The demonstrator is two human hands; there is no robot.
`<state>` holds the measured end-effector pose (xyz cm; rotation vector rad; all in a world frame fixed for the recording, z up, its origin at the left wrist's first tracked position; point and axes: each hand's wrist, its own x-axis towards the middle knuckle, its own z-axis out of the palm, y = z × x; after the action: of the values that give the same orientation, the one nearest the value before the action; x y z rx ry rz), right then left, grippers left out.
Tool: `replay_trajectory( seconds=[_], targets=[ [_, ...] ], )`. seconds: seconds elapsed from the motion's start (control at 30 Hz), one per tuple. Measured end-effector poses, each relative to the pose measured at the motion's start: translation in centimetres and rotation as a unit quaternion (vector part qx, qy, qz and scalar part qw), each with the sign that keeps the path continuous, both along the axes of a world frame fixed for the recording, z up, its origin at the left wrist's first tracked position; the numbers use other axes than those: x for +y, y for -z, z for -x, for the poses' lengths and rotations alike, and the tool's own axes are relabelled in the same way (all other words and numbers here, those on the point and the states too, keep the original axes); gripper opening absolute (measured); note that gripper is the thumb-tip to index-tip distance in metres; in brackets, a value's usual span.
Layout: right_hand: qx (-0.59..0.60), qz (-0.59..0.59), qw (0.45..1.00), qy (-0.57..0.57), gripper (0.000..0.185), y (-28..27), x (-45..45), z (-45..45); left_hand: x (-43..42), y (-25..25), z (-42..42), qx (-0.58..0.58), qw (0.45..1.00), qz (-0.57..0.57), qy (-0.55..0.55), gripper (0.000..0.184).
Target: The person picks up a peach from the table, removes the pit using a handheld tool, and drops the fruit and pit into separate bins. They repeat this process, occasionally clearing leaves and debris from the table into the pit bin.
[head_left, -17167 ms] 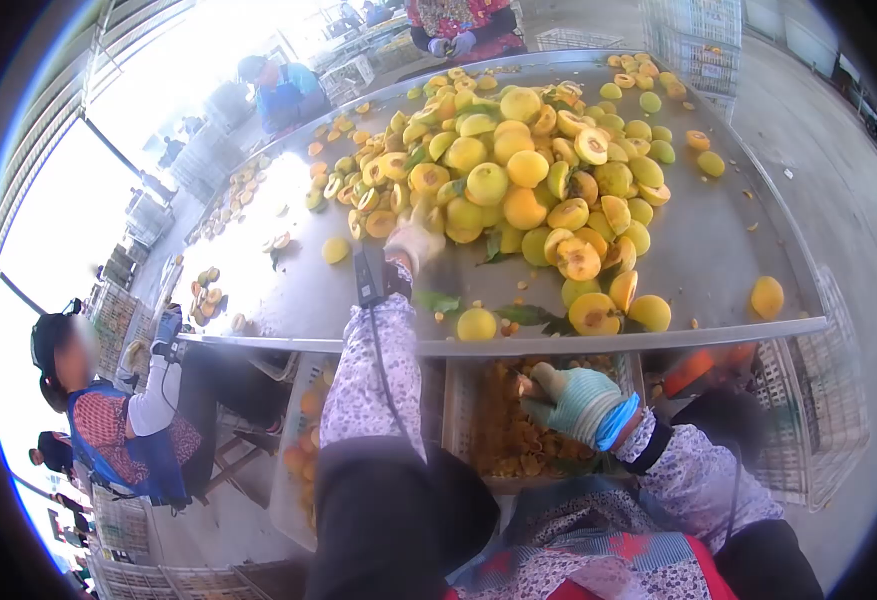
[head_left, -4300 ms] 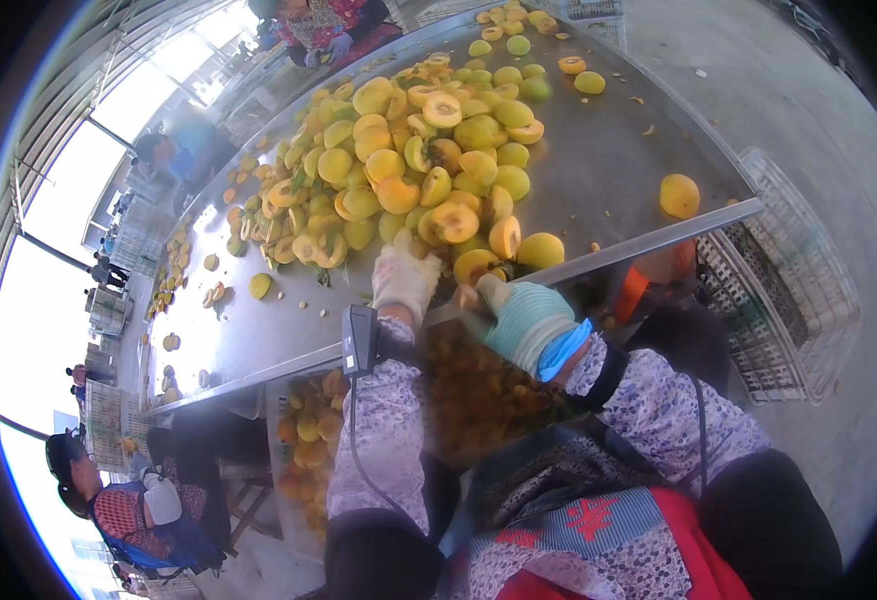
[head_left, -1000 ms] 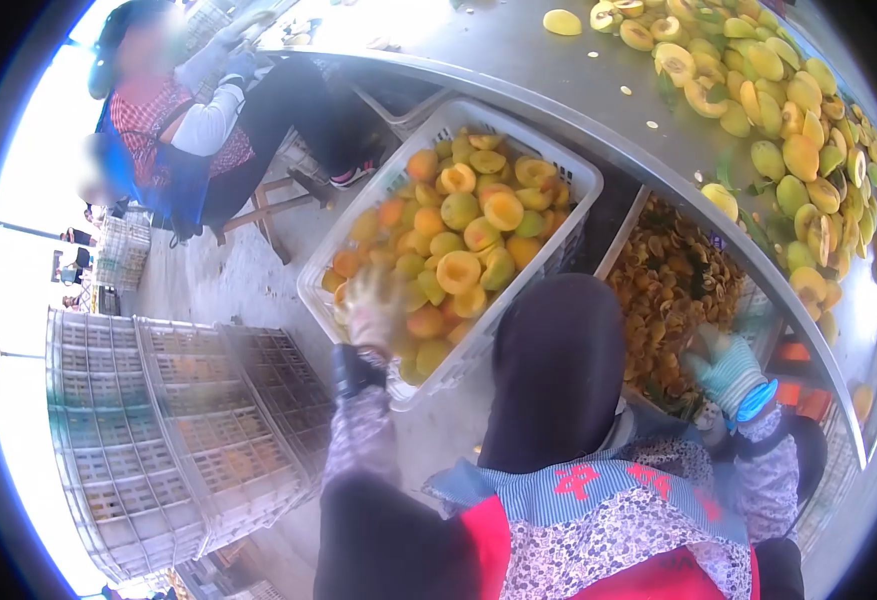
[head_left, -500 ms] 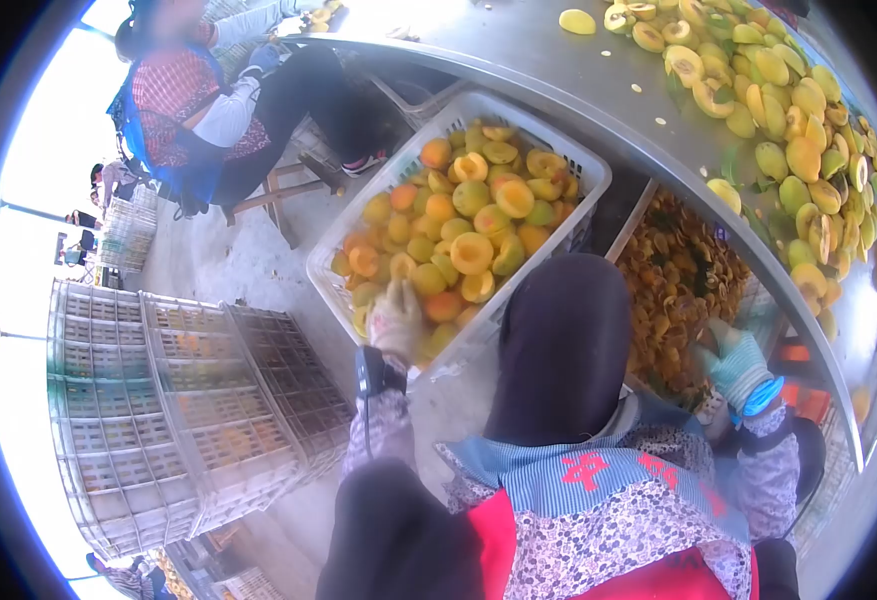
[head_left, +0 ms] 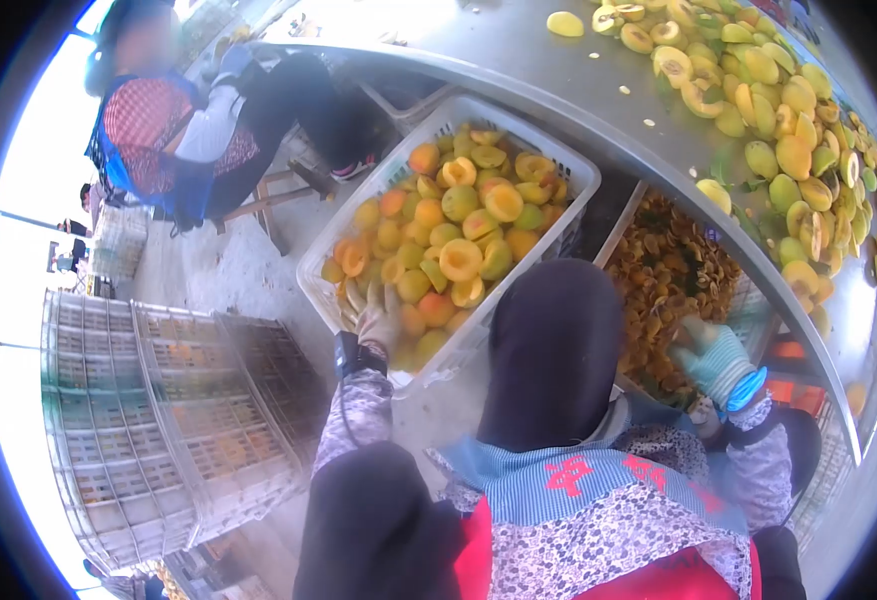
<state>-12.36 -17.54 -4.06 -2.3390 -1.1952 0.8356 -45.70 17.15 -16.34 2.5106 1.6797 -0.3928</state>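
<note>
My left hand, in a pale glove, reaches into the near left corner of a white plastic crate. Its fingers are apart and touch the fruit; nothing shows gripped in them. Yellow-orange apricots, some whole and some halved, fill the crate. My right hand, wearing a pale glove with a teal striped cuff, is beside my knee, over a bin of brown pits. Its fingers are curled, and whatever they may hold cannot be made out.
A metal table curves across the top and right, bearing a heap of apricot halves. Stacked crates stand at the left. Another person sits at the upper left beside the table. My knee is between crate and bin.
My left hand has shifted slightly left along the crate's near corner, its fingers now more spread. My right hand has moved slightly left over the bin. The whole view has shifted a little.
</note>
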Motion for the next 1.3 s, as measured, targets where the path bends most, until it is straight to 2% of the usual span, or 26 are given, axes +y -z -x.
replay_trajectory(
  seconds=[0.07, 0.1, 0.13, 0.17, 0.23, 0.33, 0.37, 0.43, 0.5, 0.53, 0.57, 0.6, 0.63, 0.67, 0.73, 0.77, 0.8, 0.87, 0.93, 1.07, 1.13, 1.2, 1.27, 1.3],
  targets=[
    [-0.017, -0.013, 1.000, 0.000, 0.024, -0.6, -0.1, -0.3, 3.0, 5.0, 0.4, -0.217, 0.962, -0.060, -0.155, 0.068],
    [-0.016, -0.014, 1.000, 0.009, 0.023, -0.9, -0.2, -0.5, 0.3, -0.4, -4.1, -0.224, 0.950, -0.100, -0.195, 0.068],
    [-0.014, -0.012, 1.000, 0.015, 0.023, -1.0, -0.3, -0.6, -0.5, -1.7, -6.4, -0.281, 0.952, -0.113, -0.049, 0.064],
    [-0.018, -0.010, 1.000, 0.019, 0.023, -1.0, -0.5, -0.8, -1.0, -2.0, -8.3, -0.332, 0.930, -0.124, 0.096, 0.059],
    [-0.007, -0.013, 1.000, 0.022, 0.023, -0.7, -0.6, -0.5, -1.9, -0.1, -11.2, -0.287, 0.930, -0.097, 0.206, 0.057],
    [-0.026, -0.033, 0.999, 0.012, 0.025, 0.2, -0.8, -0.8, -4.0, -2.9, -11.8, -0.252, 0.952, -0.046, 0.170, 0.047],
    [-0.019, 0.001, 0.999, 0.025, 0.024, -0.1, -0.5, -0.8, -4.2, -2.8, -11.0, -0.248, 0.953, -0.049, 0.168, 0.047],
    [-0.022, 0.004, 1.000, 0.010, 0.025, 0.0, 0.2, -0.9, -4.9, -2.1, -9.3, -0.240, 0.931, -0.069, 0.266, 0.033],
    [-0.034, 0.013, 0.999, 0.001, 0.027, 0.0, -0.1, -0.8, -4.0, -1.8, -7.7, -0.294, 0.918, -0.092, 0.250, 0.031],
    [-0.042, 0.007, 0.999, -0.015, 0.028, 0.2, -0.1, -0.9, -2.8, -1.6, -7.1, -0.327, 0.907, -0.133, 0.231, 0.035],
    [-0.050, 0.001, 0.998, -0.028, 0.028, 0.2, -0.2, -0.9, -2.6, -4.8, -6.6, -0.278, 0.936, -0.126, 0.175, 0.039],
    [-0.054, 0.001, 0.998, -0.017, 0.028, -0.2, -0.1, -1.0, -1.0, -4.5, -5.4, -0.315, 0.898, -0.244, 0.184, 0.033],
    [-0.038, 0.007, 0.999, -0.010, 0.028, -0.6, 0.0, -1.0, 1.4, -2.1, -3.4, -0.274, 0.919, -0.260, 0.113, 0.038],
    [-0.020, 0.012, 1.000, -0.004, 0.029, -0.9, -0.2, -1.0, 1.9, -0.1, -2.8, -0.278, 0.918, -0.257, 0.120, 0.038],
    [-0.033, 0.005, 0.999, 0.001, 0.028, -0.9, -0.2, -1.1, 2.4, 1.0, -3.8, -0.113, 0.938, -0.327, -0.034, 0.050],
    [-0.022, 0.013, 1.000, 0.006, 0.028, -1.0, -0.1, -1.1, 3.4, 1.5, -4.6, -0.138, 0.947, -0.288, 0.012, 0.065],
    [-0.009, 0.026, 1.000, 0.008, 0.028, -1.0, -0.2, -0.9, 2.6, -0.4, -6.8, -0.140, 0.948, -0.285, 0.018, 0.065],
    [-0.019, 0.040, 0.999, 0.007, 0.028, -0.8, 0.0, -1.1, 0.3, -4.3, -13.7, -0.354, 0.926, -0.095, 0.094, 0.069],
    [-0.027, 0.051, 0.998, 0.005, 0.029, -0.9, 0.2, -1.0, 0.7, -1.6, -18.4, -0.296, 0.934, -0.159, 0.121, 0.067],
    [-0.040, 0.038, 0.998, -0.004, 0.032, -1.1, -0.4, -1.2, 0.4, 0.3, -22.1, -0.283, 0.933, -0.097, 0.198, 0.056],
    [-0.038, 0.016, 0.999, -0.006, 0.033, -0.9, -1.0, -1.3, 0.8, 0.2, -21.9, -0.276, 0.895, -0.083, 0.342, 0.049],
    [-0.064, -0.012, 0.995, -0.074, 0.034, -1.2, -1.4, -1.5, 0.4, -0.2, -23.0, -0.314, 0.875, -0.072, 0.361, 0.046],
    [-0.046, 0.010, 0.997, -0.056, 0.030, -1.3, -1.3, -1.2, -0.5, -2.3, -25.5, -0.401, 0.858, -0.097, 0.304, 0.049],
    [-0.031, 0.029, 0.998, -0.040, 0.027, -1.4, -1.3, -1.2, -1.1, -4.0, -26.8, -0.393, 0.860, -0.100, 0.309, 0.048]
  ],
)
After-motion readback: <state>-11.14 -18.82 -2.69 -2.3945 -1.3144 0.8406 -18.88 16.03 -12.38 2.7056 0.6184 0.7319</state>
